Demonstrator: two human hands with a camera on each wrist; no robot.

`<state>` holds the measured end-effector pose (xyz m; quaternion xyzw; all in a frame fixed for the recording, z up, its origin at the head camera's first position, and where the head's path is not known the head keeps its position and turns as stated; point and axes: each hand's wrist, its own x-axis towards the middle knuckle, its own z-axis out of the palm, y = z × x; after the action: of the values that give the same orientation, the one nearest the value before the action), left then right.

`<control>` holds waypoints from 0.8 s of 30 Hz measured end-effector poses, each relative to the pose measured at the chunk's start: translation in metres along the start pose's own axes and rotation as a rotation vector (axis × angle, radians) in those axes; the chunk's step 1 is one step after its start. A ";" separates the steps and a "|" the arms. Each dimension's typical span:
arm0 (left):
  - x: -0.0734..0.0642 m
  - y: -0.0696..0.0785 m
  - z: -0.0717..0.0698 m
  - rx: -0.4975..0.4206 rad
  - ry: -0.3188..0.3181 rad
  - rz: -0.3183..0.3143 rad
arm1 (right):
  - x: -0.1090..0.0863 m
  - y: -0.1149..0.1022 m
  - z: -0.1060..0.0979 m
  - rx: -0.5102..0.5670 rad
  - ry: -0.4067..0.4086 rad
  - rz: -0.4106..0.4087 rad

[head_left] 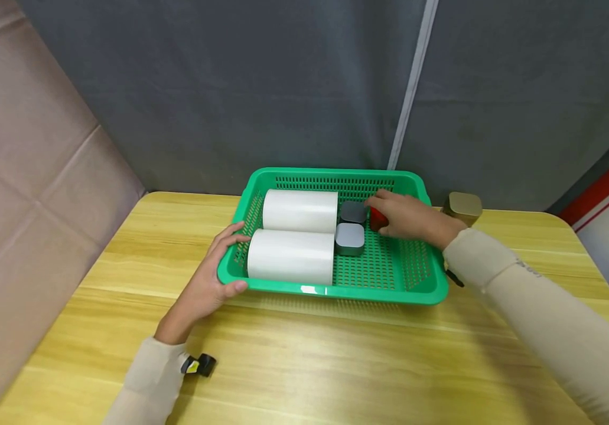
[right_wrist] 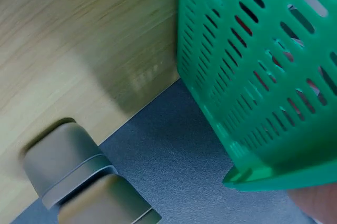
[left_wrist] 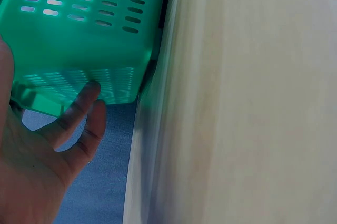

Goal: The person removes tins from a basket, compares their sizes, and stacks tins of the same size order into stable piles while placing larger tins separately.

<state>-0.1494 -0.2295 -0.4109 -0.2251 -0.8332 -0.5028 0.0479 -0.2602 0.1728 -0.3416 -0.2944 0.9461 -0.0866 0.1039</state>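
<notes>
A green plastic basket (head_left: 389,296) with slotted walls sits on the table. My left hand (head_left: 209,282) grips its left end, the thumb on the near corner of the rim and fingers over the side; in the left wrist view two fingers (left_wrist: 93,129) show beside the outer wall. Inside the basket my right hand (head_left: 402,215) pinches a small red box (head_left: 377,220), partly hidden by the fingers. Just left of it are a dark box (head_left: 354,211) and, nearer me, a grey box (head_left: 349,236) with a pale top. Two large white rolls (head_left: 300,211) (head_left: 290,255) lie at the basket's left.
A gold box (head_left: 465,205) stands behind my right wrist; the right wrist view shows two such lidded boxes (right_wrist: 68,155) (right_wrist: 105,203) side by side near the table's back edge. A grey curtain (head_left: 283,88) hangs behind the wooden table (head_left: 304,360).
</notes>
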 end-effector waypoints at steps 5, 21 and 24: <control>0.000 0.000 0.000 0.001 0.001 -0.001 | -0.002 0.000 0.002 -0.050 0.004 -0.041; 0.000 0.001 0.000 -0.003 -0.002 0.005 | -0.009 -0.002 0.007 -0.166 0.023 -0.055; 0.000 0.000 0.000 -0.005 -0.005 0.006 | -0.009 -0.002 0.007 -0.173 0.030 -0.053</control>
<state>-0.1491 -0.2296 -0.4105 -0.2288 -0.8315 -0.5040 0.0470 -0.2498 0.1758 -0.3468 -0.3261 0.9433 -0.0114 0.0616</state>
